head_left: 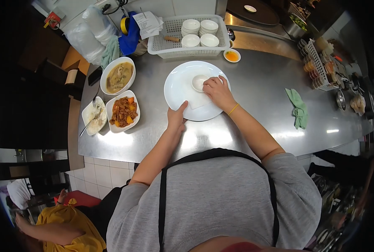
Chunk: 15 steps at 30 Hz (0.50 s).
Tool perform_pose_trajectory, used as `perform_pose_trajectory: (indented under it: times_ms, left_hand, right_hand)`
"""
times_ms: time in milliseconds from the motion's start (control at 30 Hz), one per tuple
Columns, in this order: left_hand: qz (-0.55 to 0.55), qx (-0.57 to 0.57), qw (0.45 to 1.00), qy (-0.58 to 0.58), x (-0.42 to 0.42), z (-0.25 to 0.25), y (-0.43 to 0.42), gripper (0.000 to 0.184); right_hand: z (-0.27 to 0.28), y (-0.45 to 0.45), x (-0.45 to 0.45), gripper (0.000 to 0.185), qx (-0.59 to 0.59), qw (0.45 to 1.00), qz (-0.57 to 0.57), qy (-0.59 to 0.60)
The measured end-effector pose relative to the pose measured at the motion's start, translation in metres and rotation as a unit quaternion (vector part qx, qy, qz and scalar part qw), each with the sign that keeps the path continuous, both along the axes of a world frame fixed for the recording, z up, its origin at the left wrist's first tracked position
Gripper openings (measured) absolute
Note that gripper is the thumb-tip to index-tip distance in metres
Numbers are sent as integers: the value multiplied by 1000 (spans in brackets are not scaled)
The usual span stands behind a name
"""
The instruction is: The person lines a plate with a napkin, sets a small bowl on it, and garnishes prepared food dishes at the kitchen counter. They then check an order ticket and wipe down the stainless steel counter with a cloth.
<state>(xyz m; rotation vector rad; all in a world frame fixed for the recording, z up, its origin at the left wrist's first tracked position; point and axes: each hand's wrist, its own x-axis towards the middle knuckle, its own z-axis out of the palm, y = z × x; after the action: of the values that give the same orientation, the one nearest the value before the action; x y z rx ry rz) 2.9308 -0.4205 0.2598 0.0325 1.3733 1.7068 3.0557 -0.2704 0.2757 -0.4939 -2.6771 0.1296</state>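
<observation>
A large white plate (176, 84) rests on the steel counter in front of me, with a white paper sheet (197, 101) lying on it. My left hand (178, 115) grips the plate's near left rim, thumb on top and fingers underneath. On the plate's upper middle is a small white bowl (198, 82), and my right hand (217, 92) has its fingers closed on the bowl's right side. Beyond the plate's upper right edge sits a small dish of orange sauce (232, 56).
A perforated basket (164, 52) holds stacked small bowls. To the left stand a soup bowl (119, 75), a meat dish (124, 112) and a rice dish (95, 117) with spoons. A green cloth (297, 108) lies right. Someone in yellow (69, 227) is at lower left.
</observation>
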Motion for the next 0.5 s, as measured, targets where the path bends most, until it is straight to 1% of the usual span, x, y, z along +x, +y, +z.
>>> perform_pose_trajectory:
  times_ms: [67, 133, 167, 200, 233, 300, 333, 400, 433, 467, 500]
  left_hand:
    - [-25, 11, 1000, 5, -2, 4, -3, 53]
    - [-136, -62, 982, 114, -8, 10, -6, 52]
    - [-145, -60, 981, 117, -14, 11, -6, 52]
    - [-195, -68, 971, 121, -20, 13, -6, 50]
    - [-245, -76, 958, 125, -25, 14, -4, 48]
    - [-252, -84, 954, 141, -29, 17, -4, 47]
    - [-249, -97, 951, 153, -31, 17, -6, 45]
    - [-298, -128, 930, 171, -44, 18, -9, 38]
    - [-313, -132, 925, 169, -57, 4, -10, 36]
    - [-290, -121, 928, 202, -57, 10, -18, 35]
    - [-274, -109, 929, 223, -61, 8, -26, 35]
  right_hand:
    - [0, 7, 0, 9, -1, 1000, -12, -2]
    - [2, 12, 3, 9, -3, 1000, -28, -4]
    - [5, 13, 6, 13, -17, 999, -37, -21]
    - [8, 14, 10, 18, -32, 998, -47, -37]
    - [10, 13, 16, 18, -29, 997, -58, -35]
    - [14, 11, 30, 35, -39, 995, -91, 27]
    - [19, 15, 41, 35, -36, 993, -105, 28]
    - [30, 32, 81, 53, -52, 969, -240, 14]
    - [31, 45, 109, 57, -43, 949, -313, 17]
    - [31, 61, 144, 61, -32, 922, -386, 21]
    - [27, 77, 183, 61, -43, 883, -464, 55]
